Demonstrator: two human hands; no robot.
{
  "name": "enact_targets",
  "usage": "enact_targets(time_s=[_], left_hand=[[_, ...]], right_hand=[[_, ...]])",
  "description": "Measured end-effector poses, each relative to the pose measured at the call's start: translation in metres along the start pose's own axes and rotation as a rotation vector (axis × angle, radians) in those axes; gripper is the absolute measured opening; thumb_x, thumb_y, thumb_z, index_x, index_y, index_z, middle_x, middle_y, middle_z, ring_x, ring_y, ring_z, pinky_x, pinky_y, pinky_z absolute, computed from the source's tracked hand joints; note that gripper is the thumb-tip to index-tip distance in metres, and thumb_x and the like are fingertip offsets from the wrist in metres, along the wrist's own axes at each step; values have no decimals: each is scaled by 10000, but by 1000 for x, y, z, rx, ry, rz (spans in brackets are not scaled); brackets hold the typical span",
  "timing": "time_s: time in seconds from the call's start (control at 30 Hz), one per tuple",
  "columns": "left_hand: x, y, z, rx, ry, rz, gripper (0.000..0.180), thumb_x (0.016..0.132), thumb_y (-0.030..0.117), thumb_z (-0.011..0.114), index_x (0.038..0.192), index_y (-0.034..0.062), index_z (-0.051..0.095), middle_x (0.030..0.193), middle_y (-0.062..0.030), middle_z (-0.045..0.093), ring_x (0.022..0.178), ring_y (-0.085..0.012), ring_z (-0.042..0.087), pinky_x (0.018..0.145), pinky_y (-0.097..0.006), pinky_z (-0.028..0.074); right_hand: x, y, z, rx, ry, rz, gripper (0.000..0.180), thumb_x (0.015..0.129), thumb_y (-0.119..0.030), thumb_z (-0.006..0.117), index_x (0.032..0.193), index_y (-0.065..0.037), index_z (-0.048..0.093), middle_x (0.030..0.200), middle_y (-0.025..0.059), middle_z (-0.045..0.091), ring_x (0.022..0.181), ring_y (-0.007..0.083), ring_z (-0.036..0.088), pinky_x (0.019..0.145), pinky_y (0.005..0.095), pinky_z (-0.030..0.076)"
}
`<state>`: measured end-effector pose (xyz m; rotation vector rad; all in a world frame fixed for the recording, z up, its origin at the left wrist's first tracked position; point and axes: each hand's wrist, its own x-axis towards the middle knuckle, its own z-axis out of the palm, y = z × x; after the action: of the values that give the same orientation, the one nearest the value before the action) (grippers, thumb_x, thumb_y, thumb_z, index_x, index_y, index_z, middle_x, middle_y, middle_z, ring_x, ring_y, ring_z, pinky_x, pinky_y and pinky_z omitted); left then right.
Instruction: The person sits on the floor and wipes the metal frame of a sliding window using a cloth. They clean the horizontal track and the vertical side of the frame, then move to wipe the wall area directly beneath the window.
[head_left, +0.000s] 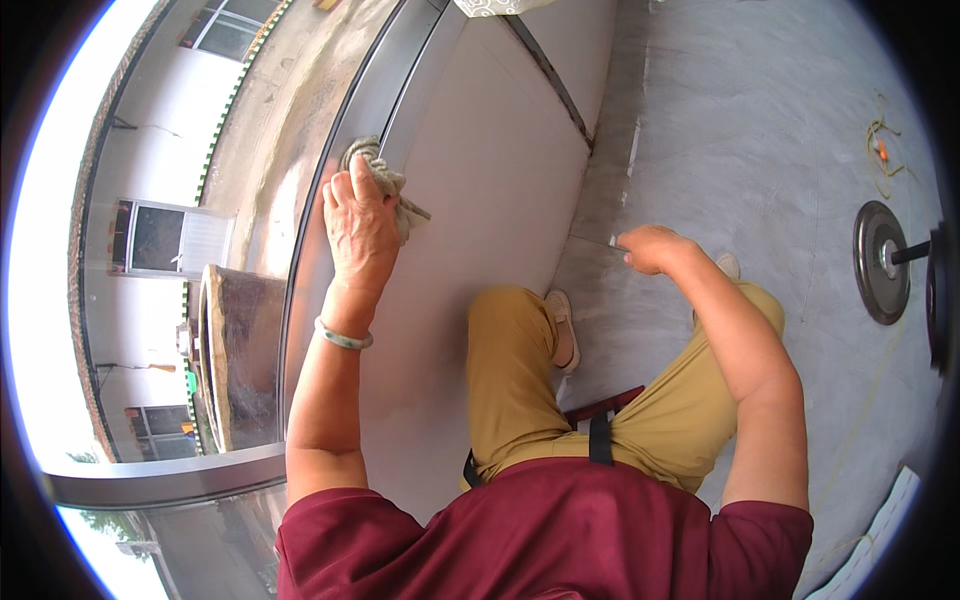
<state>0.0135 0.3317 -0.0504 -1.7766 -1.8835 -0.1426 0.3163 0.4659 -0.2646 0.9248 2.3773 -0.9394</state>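
Observation:
My left hand (360, 225) grips a bunched grey-green rag (385, 183) and presses it onto the grey metal window frame (375, 105). A loose end of the rag hangs over the pale wall panel (470, 150) below the frame. A pale bangle circles that wrist. Held out over my knees, my right hand (655, 248) is closed, and a short thin piece (612, 246) sticks out past its fingers toward the wall. What kind of thing it is cannot be made out.
I sit low on a dark red seat (605, 403) beside the wall. At the right, weight plates on a bar (882, 262) rest on the grey floor (740, 130), with a tangled cord (880, 155) farther off. Outside the glass stands a large brown vat (245, 350).

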Motion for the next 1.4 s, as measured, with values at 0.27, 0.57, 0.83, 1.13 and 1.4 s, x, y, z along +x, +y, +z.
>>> enact_targets(time_s=[0.27, 0.57, 0.83, 1.13, 1.4], left_hand=[[-160, -11, -83, 95, -53, -148, 732, 789, 31, 734, 1398, 11, 327, 1106, -198, 515, 989, -395, 505, 899, -504, 419], [-270, -17, -153, 299, -305, -203, 791, 765, 17, 728, 1421, 9, 287, 1195, -221, 471, 1027, -398, 508, 900, -498, 437], [-257, -22, -160, 291, -374, -133, 782, 756, 22, 724, 1407, 10, 290, 1111, -209, 473, 954, -390, 497, 847, -505, 436], [-234, -17, -138, 230, -319, -210, 726, 775, 100, 760, 1378, 36, 360, 1093, -197, 495, 970, -390, 494, 861, -516, 425], [-134, -4, -69, 259, -142, -147, 675, 757, 92, 765, 1332, 20, 418, 1059, -177, 514, 990, -384, 502, 882, -499, 416]], right_hand=[[-3, 15, 3, 14, 4, 51, 393, 981, -224, 558, 1344, -73, 555, 1343, 174, 580, 1259, 359, 529, 1030, 427, 448], [30, 41, 34, -148, -31, 65, 365, 954, -242, 578, 1275, -70, 612, 1267, 183, 631, 1205, 370, 571, 1007, 426, 467], [36, 41, 57, -199, 7, 98, 302, 945, -221, 581, 1184, -54, 656, 1188, 193, 664, 1127, 370, 617, 949, 450, 494], [16, -30, 49, -185, -10, -139, 239, 967, -212, 567, 1125, -38, 613, 1157, 173, 653, 1128, 366, 595, 933, 479, 485], [4, -50, 45, -261, 8, -205, 321, 822, 4, 586, 1134, -57, 634, 1187, 145, 646, 1158, 314, 602, 956, 449, 475]])
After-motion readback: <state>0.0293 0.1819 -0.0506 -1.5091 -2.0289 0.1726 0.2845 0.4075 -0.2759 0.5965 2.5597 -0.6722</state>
